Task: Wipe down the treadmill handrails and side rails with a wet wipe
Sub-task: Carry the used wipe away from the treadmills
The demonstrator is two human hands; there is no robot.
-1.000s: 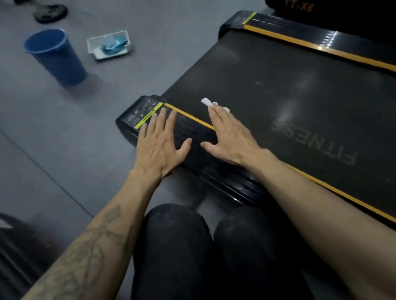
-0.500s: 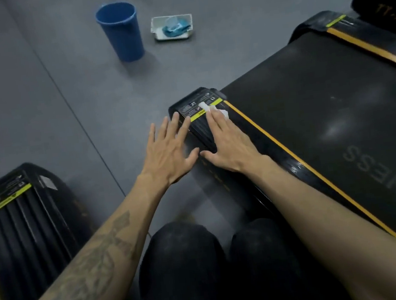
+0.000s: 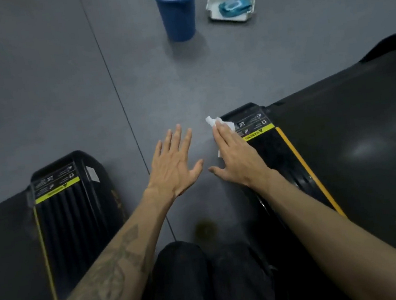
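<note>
A black treadmill fills the right side, its ribbed side rail [image 3: 273, 156] ending in a cap with a yellow-green warning label. My right hand [image 3: 234, 156] lies flat with straight fingers on the outer edge of that rail's end. It presses a white wet wipe [image 3: 213, 121] whose corner sticks out past the fingertips. My left hand [image 3: 175, 163] is spread with straight fingers over the grey floor, just left of the rail, holding nothing.
A second treadmill's side rail [image 3: 68, 209] lies at the lower left. A blue bucket [image 3: 177, 11] and a white tray with a blue wipe pack [image 3: 231, 4] stand on the grey floor ahead. My dark-trousered knees [image 3: 206, 279] are below, between the two treadmills.
My right hand slid the wipe along the side rail to its end cap. My left hand came off the rail and now is over the floor. The view swung left.
</note>
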